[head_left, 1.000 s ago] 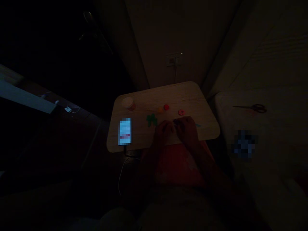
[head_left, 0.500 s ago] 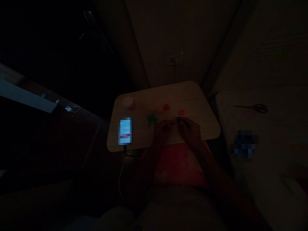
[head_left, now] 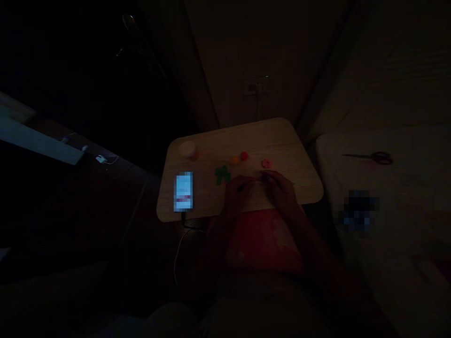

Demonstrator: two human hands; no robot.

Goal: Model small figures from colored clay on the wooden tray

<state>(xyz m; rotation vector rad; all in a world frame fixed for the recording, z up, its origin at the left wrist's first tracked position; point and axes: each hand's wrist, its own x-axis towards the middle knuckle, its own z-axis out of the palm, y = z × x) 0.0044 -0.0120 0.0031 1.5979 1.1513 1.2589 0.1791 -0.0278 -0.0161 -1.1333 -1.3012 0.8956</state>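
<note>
Both hands are over the front part of a small wooden table [head_left: 211, 202], in very dim light. The fingers of my left hand [head_left: 237, 191] are bent together, with the tips pointing towards the other hand. My right hand [head_left: 282, 188] is pinched around a small dark bit, too dim to name. Left of the hands lies a green leaf-like piece [head_left: 222, 174] with several lobes. Beyond them are an orange piece [head_left: 234, 160], a red round piece [head_left: 244, 156] and a pink flower-shaped ring [head_left: 267, 163].
A lit phone [head_left: 183, 191] with a cable lies at the table's left, in front of a pale lidded tub [head_left: 188, 150]. On the pale surface to the right rest scissors [head_left: 373, 157] and a blurred dark object [head_left: 358, 210]. A wall socket [head_left: 256, 86] is behind the table.
My right hand's fingers have shifted slightly around the small dark bit, which shows less now. The pieces on the table have stayed in place.
</note>
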